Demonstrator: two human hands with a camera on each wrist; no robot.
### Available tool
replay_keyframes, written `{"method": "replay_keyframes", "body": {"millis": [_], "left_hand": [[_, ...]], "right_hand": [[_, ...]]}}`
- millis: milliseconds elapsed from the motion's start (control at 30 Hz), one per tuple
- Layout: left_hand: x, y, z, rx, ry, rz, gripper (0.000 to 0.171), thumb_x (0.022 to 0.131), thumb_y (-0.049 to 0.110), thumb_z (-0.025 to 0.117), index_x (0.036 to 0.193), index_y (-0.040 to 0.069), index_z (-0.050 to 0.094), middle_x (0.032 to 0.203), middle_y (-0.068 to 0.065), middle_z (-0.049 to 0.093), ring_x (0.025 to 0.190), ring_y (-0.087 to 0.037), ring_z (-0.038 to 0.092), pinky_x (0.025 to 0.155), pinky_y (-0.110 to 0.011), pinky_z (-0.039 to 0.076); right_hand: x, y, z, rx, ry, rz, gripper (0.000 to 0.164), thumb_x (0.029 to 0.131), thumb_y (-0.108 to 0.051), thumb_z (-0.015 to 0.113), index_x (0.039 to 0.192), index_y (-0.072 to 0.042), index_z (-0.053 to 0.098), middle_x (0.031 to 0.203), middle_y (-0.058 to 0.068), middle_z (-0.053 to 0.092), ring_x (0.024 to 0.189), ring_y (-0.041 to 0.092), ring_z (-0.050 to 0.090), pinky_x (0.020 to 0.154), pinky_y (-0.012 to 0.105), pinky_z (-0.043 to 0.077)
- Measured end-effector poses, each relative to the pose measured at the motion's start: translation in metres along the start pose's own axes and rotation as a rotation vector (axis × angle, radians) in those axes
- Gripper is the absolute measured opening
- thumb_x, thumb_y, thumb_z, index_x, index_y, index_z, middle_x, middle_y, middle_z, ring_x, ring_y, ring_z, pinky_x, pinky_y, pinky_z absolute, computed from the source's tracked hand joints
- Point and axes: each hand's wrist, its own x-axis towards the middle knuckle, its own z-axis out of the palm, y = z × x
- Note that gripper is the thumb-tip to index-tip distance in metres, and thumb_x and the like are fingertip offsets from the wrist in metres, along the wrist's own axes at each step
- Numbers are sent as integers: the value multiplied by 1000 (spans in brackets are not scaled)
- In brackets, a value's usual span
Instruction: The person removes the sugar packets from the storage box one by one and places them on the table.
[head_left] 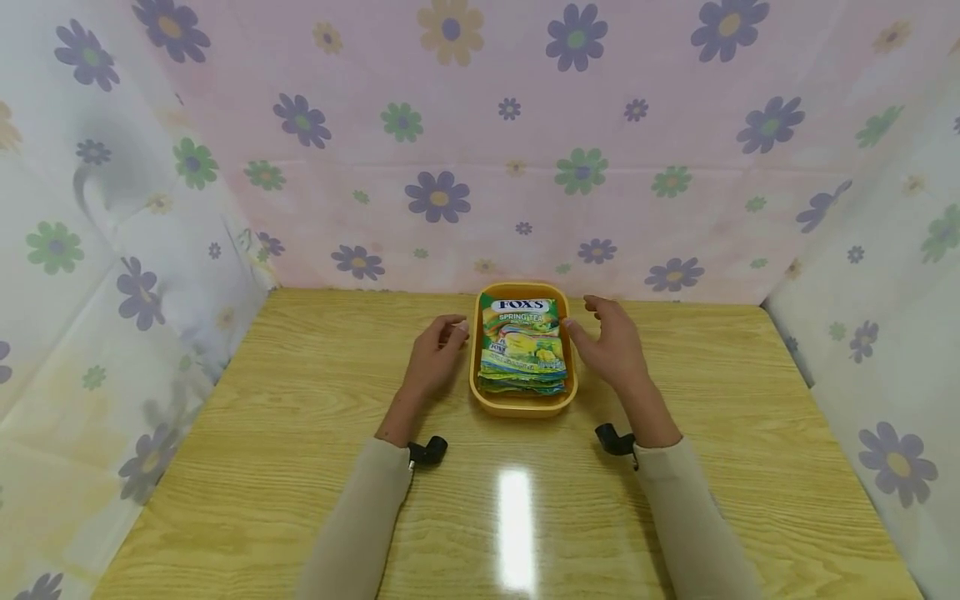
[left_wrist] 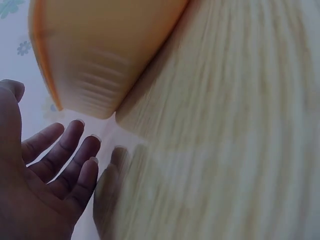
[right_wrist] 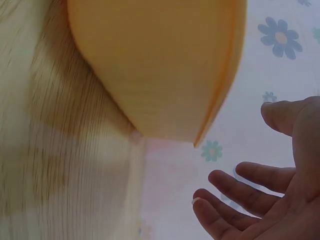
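A yellow-orange plastic bin (head_left: 525, 410) stands on the table towards the back. Inside it lies a stack of candy packets (head_left: 522, 348), mostly green and yellow, the top ones printed FOX'S and one SPRING TEA. My left hand (head_left: 437, 354) is just left of the bin, fingers loosely bent; in the left wrist view a gap shows between the fingertips and the bin's ribbed wall (left_wrist: 102, 75). On the other side my right hand (head_left: 613, 342) has its thumb close to the rim. The right wrist view shows its fingers spread apart from the bin wall (right_wrist: 160, 75), holding nothing.
The wood-grain table (head_left: 300, 400) reaches back to a pink flowered cloth (head_left: 480, 208). White flowered cloth hangs along the left and right sides. A black wrist-worn device (head_left: 427, 451) sits at the left cuff, with another (head_left: 615, 439) at the right.
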Motion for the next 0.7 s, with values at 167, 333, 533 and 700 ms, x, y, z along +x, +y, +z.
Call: {"method": "replay_keyframes", "body": {"millis": [167,333,533,700], "left_hand": [[2,2,7,-3,16,-6,47,110,51,54,140,17,65,112,-5,71,103,-21,67,96,-45,52],[3,3,15,-30,18,8,45,111,48,54,139,16,66,112,-8,71,99,-22,65,90,-43,51],[2,3,19,-75,26,12,40,111,42,54,139,16,65,107,-10,68,93,-24,62,86,-41,49],[2,-1,21,-100,25,48,34,112,28,56,141,13,64,104,-11,68,90,-21,63,84,-37,49]], "right_hand": [[4,-8,7,-4,-31,28,64,105,-33,67,155,3,48,147,27,57,135,46,54,108,62,46],[6,-15,13,-14,-28,41,65,103,-34,70,153,3,51,141,27,62,134,46,55,109,62,46],[8,-16,20,-23,-20,-4,61,101,-28,73,148,6,55,133,25,67,136,46,49,117,62,36],[8,-20,23,-16,-34,4,62,101,-28,73,148,7,54,125,25,71,129,46,54,117,61,35]]}}
